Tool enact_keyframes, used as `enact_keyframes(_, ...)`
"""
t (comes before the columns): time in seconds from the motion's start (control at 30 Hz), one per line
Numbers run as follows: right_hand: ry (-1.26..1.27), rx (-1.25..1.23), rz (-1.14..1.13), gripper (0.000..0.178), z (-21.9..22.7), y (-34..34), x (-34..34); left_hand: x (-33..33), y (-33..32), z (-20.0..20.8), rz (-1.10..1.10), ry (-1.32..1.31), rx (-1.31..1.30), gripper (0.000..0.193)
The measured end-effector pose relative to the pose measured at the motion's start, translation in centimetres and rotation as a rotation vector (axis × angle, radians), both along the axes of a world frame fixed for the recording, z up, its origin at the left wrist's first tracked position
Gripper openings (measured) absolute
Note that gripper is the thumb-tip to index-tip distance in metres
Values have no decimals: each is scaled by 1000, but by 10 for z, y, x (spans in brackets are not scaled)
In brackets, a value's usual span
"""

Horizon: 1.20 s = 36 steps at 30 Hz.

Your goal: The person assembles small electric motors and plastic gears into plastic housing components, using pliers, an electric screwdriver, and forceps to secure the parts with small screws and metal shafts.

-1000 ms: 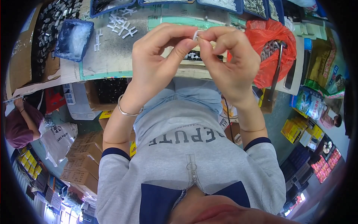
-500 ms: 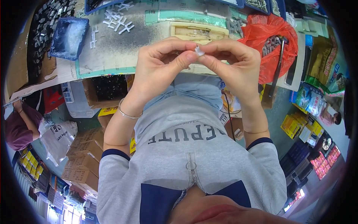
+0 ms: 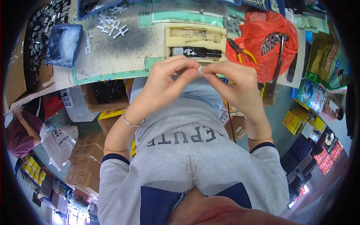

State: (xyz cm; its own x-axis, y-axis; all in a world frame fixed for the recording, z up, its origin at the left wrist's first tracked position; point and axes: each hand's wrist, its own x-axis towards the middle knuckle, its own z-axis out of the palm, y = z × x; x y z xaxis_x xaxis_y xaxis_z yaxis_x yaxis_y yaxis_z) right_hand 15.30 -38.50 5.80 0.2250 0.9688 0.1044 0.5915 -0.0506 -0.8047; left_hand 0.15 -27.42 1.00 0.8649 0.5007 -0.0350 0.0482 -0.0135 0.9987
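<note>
A small white toothed plastic piece (image 3: 200, 70) is pinched between my two hands, just off the near edge of the table. My left hand (image 3: 173, 77) grips it from the left with thumb and forefinger. From the right, my right hand (image 3: 234, 80) pinches the same piece. Most of it is hidden by the fingertips. Beyond my hands lies a cream fixture (image 3: 168, 37) with shaped recesses. In its near recess rests a long black part (image 3: 210, 52) with white and grey pieces on it. Pliers (image 3: 240, 48) with yellow-and-black handles lie right of the fixture.
A red plastic bag (image 3: 255, 32) holds grey parts, with a hammer (image 3: 278, 62) lying across it. White branched plastic parts (image 3: 112, 28) lie at the back left. Nearby sits a blue tray (image 3: 77, 52) of whitish grease-like material. Another person's arm (image 3: 28, 123) shows at far left.
Both hands have come down toward my body, still pinching the white piece. The black part in the fixture and the pliers, covered before, now show.
</note>
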Motion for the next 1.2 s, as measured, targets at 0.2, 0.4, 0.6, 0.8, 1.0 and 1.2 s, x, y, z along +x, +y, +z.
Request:
enact_keyframes(0.2,-136,16,-34,11,-18,-4,2,-2,-5,2,-10,141,95,17)
enact_keyframes(0.4,-322,32,-85,9,-50,8,17,4,0,-18,180,92,788,24)
enact_keyframes(0.6,-298,-13,-26,8,-56,13,22,4,-4,-24,138,83,883,25)
enact_keyframes(0.8,-382,-32,34,7,-50,18,23,6,-9,-31,145,116,901,27)
enact_keyframes(1.0,-422,-23,36,6,-48,18,21,7,-11,-35,138,116,977,30)
enact_keyframes(1.2,-446,-44,55,6,-43,19,23,7,-12,-40,127,110,1024,32)
